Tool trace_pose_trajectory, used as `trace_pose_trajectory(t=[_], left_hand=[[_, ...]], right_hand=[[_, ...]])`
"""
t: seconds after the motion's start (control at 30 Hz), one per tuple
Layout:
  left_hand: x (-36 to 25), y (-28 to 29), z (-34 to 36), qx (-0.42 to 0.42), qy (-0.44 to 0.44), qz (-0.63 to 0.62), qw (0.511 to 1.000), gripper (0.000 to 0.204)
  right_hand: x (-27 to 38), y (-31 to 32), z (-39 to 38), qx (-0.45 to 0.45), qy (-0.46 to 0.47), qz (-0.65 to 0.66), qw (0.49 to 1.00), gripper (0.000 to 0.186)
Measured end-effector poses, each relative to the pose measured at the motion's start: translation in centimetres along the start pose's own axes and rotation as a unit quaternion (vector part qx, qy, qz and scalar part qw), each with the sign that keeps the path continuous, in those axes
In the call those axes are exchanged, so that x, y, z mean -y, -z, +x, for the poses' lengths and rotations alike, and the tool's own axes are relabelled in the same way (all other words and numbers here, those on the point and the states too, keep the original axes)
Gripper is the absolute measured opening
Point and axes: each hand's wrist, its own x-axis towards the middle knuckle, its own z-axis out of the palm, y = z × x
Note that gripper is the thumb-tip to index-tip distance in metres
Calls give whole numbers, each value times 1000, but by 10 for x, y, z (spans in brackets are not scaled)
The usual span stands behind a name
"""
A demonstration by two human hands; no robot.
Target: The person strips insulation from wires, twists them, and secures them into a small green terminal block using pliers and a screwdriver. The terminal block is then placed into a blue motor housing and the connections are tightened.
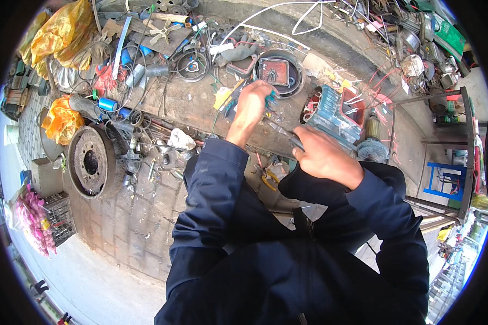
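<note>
My left hand [250,106] reaches forward with its fingers curled together. Small teal-blue bits show at its fingertips, but what it pinches is not clear. My right hand [326,156] is closed around a slim dark tool [285,131] that points up and left toward the left hand; its exact kind is hard to make out. Just beyond the left hand sits a round dark metal bowl [297,76] with a red square tray [274,72] of small parts in it. Right of it, beyond my right hand, lies a blue-green motor housing [329,115] with an open red-edged box and wires.
A rusty wheel rim [87,162] stands at the left near orange plastic bags [62,119]. Yellow-handled pliers [269,180] lie between my legs. Scrap, cables and blue cylinders [107,104] crowd the far left. A metal frame [466,157] stands at the right.
</note>
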Motion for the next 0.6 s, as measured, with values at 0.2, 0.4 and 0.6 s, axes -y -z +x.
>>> trace_pose_trajectory(t=[0.2, 0.4, 0.6], left_hand=[[-6, 13, 1, 30, 59, -253, 965, 24], [-7, 14, 0, 46, 23, -296, 954, 26], [-8, 13, -1, 64, 0, -275, 959, 28]], right_hand=[[-10, 11, 4, 190, -113, 647, 730, 29], [-3, 15, 3, 182, -111, 738, 641, 33], [-4, 18, 5, 196, -111, 737, 637, 37]])
